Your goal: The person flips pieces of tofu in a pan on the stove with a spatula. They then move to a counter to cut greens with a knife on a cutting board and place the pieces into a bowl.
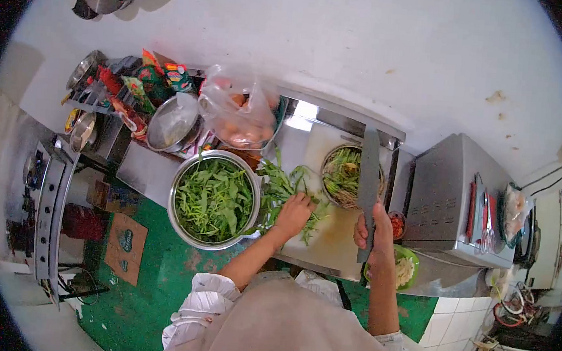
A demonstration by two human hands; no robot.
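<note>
Knife raised at the cutting board, loose greens under the left hand

On the cutting board (337,226), a spread of loose greens (279,187) is laid along the left edge and partly beyond it. The greens are touched by the left hand (296,212), whose fingers are bent downward over them; whether a bunch is actually pinched cannot be told, as the fingertips are buried in leaves. By the right hand (380,236), a broad knife (369,172) is held above the right side of the board, its handle wrapped by closed fingers and its blade pointed toward the wall (342,43).

Toward the back of the board, a round bowl (323,182) is filled with stems (343,170). To the left of the board, a metal pot (174,207) is heaped with leaves (217,200), and behind that pot, left of the board, a clear bag (239,117) is filled with eggs. To the right of the board, a small tub of chopped red pieces (396,224) and a green plate (411,255) bearing pale strips are seen.
</note>
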